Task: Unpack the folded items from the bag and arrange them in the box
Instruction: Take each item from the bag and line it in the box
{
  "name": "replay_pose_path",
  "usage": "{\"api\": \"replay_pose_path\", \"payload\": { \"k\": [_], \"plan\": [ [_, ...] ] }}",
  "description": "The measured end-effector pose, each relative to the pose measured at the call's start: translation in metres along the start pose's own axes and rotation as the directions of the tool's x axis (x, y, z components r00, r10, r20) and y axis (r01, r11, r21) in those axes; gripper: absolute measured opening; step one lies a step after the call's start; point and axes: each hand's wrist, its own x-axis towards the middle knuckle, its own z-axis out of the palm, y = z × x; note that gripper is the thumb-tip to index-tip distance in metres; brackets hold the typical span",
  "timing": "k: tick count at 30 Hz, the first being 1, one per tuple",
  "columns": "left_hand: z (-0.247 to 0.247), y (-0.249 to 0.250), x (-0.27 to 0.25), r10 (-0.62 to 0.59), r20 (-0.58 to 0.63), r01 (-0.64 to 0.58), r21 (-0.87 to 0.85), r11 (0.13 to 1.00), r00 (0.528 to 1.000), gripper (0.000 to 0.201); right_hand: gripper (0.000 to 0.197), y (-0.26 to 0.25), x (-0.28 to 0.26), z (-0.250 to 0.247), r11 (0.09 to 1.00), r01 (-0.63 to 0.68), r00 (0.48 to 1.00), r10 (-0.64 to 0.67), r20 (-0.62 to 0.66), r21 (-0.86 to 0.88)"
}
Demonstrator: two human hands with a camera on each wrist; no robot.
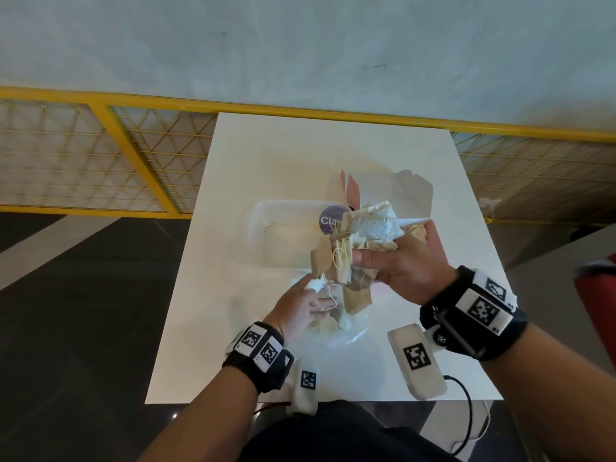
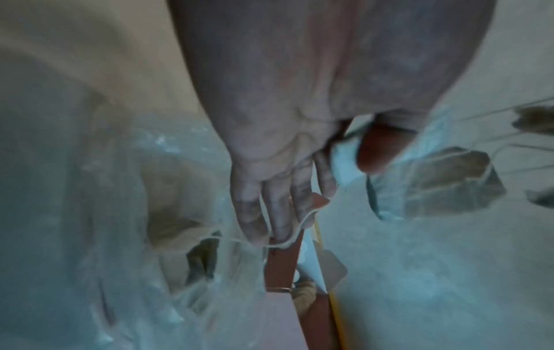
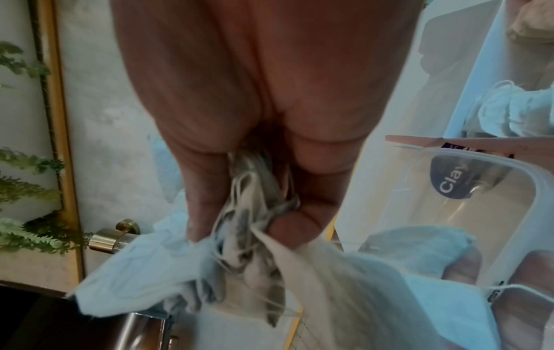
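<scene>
Pouches (image 1: 363,228) bunched tight in right hand (image 1: 403,261) near box (image 1: 256,228), left hand (image 1: 300,308) pinching stray pouch (image 1: 315,284) by bag (image 1: 350,331); next up, probably untangling strings (image 1: 338,255).

I record a white table (image 1: 300,145) and a clear box (image 1: 286,204) with purple label (image 1: 329,220). The folded items (image 1: 376,225) are white and tan, the railing (image 1: 100,100) yellow.

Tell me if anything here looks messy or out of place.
Yes. The bundle of pouches in the right hand is crumpled and tangled, not neatly folded: paper tags hang askew, and a loose string trails over the fingers of the left hand, which pinches a white pouch.
</scene>
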Motion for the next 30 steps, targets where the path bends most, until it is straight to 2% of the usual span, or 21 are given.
{"api": "replay_pose_path", "payload": {
  "k": [3, 6, 9, 11, 13, 16, 18, 22, 26, 29, 30],
  "plan": [
    [0.004, 0.004, 0.001, -0.070, 0.011, 0.070, -0.266, 0.961, 0.997, 0.050, 0.058, 0.003, 0.004, 0.001, 0.999, -0.038, 0.999, 0.038, 0.032, -0.011],
    [0.006, 0.005, 0.001, -0.004, 0.103, 0.053, -0.480, 0.876, 0.995, 0.050, 0.077, 0.005, 0.005, -0.001, 0.999, -0.049, 0.999, 0.049, -0.006, -0.005],
    [0.007, 0.008, 0.002, 0.051, 0.129, 0.039, -0.612, 0.790, 0.990, 0.065, 0.078, 0.011, 0.005, -0.002, 0.997, -0.074, 0.997, 0.074, -0.027, -0.014],
    [0.010, 0.009, 0.003, 0.046, 0.125, 0.042, -0.623, 0.781, 0.991, 0.078, 0.072, 0.021, 0.008, -0.006, 0.994, -0.108, 0.993, 0.107, -0.042, -0.035],
    [0.016, 0.010, 0.004, 0.062, 0.157, 0.052, -0.632, 0.774, 0.986, 0.084, 0.056, 0.033, 0.012, -0.010, 0.987, -0.134, 0.988, 0.125, -0.090, -0.091],
    [0.020, 0.006, 0.003, 0.077, 0.158, 0.049, -0.665, 0.745, 0.984, 0.083, 0.027, 0.048, 0.015, -0.011, 0.959, -0.131, 0.982, 0.090, -0.166, -0.252],
    [0.020, 0.006, 0.003, 0.083, 0.159, 0.042, -0.654, 0.756, 0.984, 0.078, 0.019, 0.055, 0.016, -0.007, 0.927, -0.124, 0.981, 0.062, -0.182, -0.355],
    [0.016, 0.004, 0.001, 0.092, 0.208, 0.052, -0.597, 0.801, 0.974, 0.068, 0.025, 0.061, 0.016, -0.001, 0.810, -0.154, 0.985, 0.079, -0.154, -0.566],
    [0.015, 0.001, 0.001, 0.120, 0.218, 0.024, -0.560, 0.828, 0.969, 0.059, 0.039, 0.064, 0.014, 0.000, 0.660, -0.122, 0.975, -0.062, -0.215, -0.742],
    [0.017, 0.001, 0.001, 0.111, 0.208, 0.027, -0.567, 0.823, 0.972, 0.053, 0.031, 0.068, 0.013, 0.008, 0.569, -0.084, 0.960, -0.173, -0.218, -0.818],
    [0.017, 0.002, 0.002, 0.117, 0.201, 0.019, -0.570, 0.822, 0.972, 0.051, 0.036, 0.072, 0.014, 0.008, 0.537, -0.060, 0.958, -0.205, -0.199, -0.842]
  ]
}}
